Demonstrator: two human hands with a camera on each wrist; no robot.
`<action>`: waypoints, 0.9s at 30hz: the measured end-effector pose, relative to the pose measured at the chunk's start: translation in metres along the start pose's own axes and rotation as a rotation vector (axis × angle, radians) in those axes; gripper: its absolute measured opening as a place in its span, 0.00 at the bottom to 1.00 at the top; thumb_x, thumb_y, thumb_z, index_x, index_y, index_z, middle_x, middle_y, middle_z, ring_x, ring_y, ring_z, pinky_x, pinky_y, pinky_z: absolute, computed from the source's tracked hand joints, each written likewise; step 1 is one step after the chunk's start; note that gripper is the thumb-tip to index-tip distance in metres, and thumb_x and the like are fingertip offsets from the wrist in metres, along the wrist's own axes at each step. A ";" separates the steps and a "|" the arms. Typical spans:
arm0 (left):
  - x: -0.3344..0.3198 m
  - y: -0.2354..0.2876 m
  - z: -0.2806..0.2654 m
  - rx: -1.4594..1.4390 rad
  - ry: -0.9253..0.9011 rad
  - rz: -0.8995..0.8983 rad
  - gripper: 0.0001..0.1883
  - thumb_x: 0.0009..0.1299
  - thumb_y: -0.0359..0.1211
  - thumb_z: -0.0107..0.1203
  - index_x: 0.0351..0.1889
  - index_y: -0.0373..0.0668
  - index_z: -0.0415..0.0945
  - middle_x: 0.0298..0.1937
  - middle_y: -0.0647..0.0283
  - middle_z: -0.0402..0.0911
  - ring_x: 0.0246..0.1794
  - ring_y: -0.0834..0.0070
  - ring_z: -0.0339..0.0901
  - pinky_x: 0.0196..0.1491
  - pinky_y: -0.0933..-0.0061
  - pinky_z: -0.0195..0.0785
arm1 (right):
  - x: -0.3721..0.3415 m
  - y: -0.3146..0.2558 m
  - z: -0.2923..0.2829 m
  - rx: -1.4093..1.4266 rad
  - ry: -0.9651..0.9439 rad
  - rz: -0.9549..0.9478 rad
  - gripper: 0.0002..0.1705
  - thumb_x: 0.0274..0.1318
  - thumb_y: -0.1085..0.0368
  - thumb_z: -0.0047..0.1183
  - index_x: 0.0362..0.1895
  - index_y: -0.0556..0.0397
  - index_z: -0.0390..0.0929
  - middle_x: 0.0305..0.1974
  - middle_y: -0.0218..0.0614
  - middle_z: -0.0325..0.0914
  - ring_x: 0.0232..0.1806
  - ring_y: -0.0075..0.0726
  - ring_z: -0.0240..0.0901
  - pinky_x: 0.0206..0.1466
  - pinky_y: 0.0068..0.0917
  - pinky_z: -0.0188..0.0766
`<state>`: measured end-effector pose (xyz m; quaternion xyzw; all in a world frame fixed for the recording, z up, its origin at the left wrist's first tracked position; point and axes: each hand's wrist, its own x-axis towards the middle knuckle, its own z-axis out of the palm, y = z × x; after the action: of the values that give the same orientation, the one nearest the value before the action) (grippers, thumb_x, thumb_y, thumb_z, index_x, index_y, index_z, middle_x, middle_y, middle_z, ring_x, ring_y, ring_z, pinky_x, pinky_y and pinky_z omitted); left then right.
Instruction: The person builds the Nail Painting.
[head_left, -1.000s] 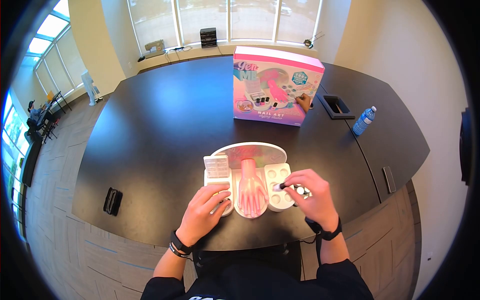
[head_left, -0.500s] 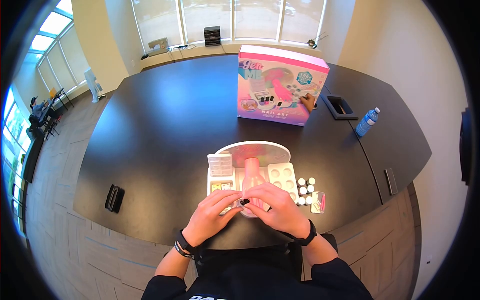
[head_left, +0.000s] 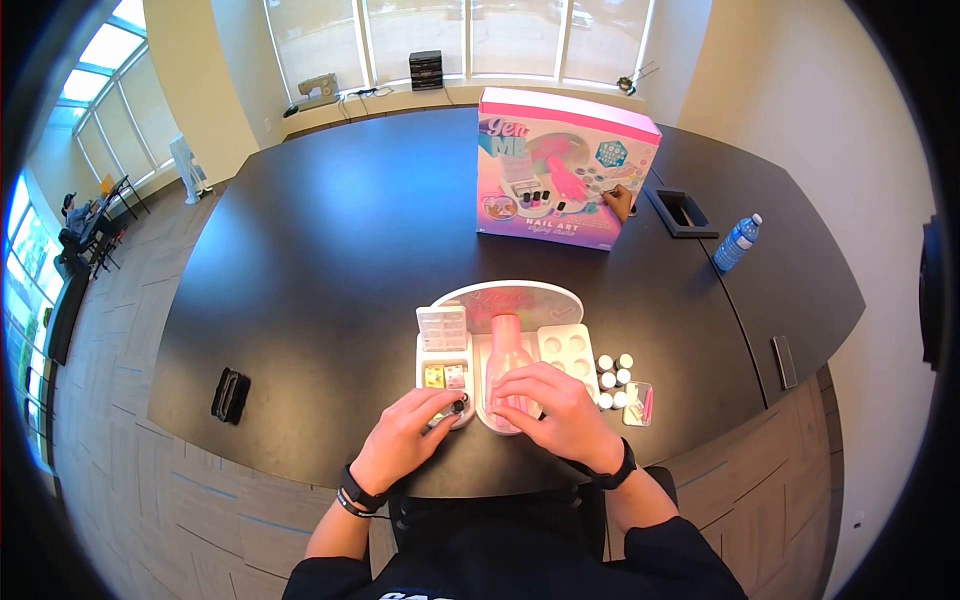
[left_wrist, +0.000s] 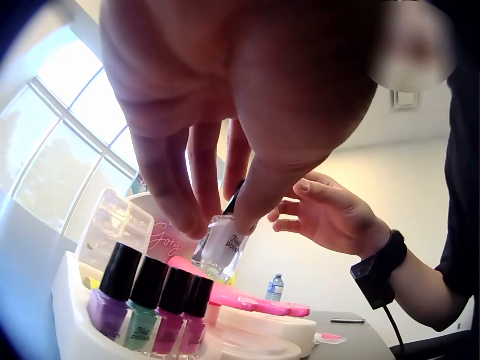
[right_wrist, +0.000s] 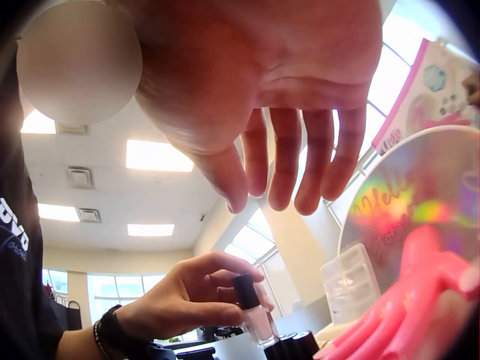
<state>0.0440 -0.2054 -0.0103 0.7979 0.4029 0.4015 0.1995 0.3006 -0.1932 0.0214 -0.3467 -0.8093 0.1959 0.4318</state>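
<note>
My left hand (head_left: 400,435) pinches a nail polish bottle (left_wrist: 219,244) between thumb and fingertips. The bottle has a black cap on it and pale polish inside, and it is held over the left side of the white nail art station (head_left: 425,350). A row of several polish bottles (left_wrist: 154,307) in purple, green and pink stands in that side, close below the hand. With fingers loosely bent and nothing in them, my right hand (head_left: 560,405) hovers over the pink model hand (head_left: 507,350), partly hiding its fingers.
Right of the round-welled tray (head_left: 566,345) stand several white-topped pots (head_left: 606,380) and a small clear case (head_left: 638,405). The station's oval mirror (right_wrist: 390,187) rises behind. Farther off are the product box (head_left: 560,170), a water bottle (head_left: 737,242) and a black case (head_left: 231,395).
The right hand has moved left from the welled tray with the black cap to the bottle, then let go. The left hand has drawn the capped bottle leftward, apart from the right.
</note>
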 end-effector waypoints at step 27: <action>-0.018 -0.017 -0.001 0.252 -0.108 -0.055 0.11 0.65 0.25 0.72 0.45 0.38 0.85 0.46 0.59 0.81 0.49 0.57 0.82 0.52 0.59 0.79 | -0.017 0.011 -0.015 -0.023 -0.026 0.054 0.07 0.58 0.71 0.70 0.42 0.54 0.89 0.43 0.34 0.90 0.47 0.44 0.87 0.52 0.37 0.83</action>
<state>0.0287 -0.2092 -0.0292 0.8258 0.4605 0.2984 0.1299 0.3237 -0.1984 0.0131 -0.3706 -0.8076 0.2025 0.4117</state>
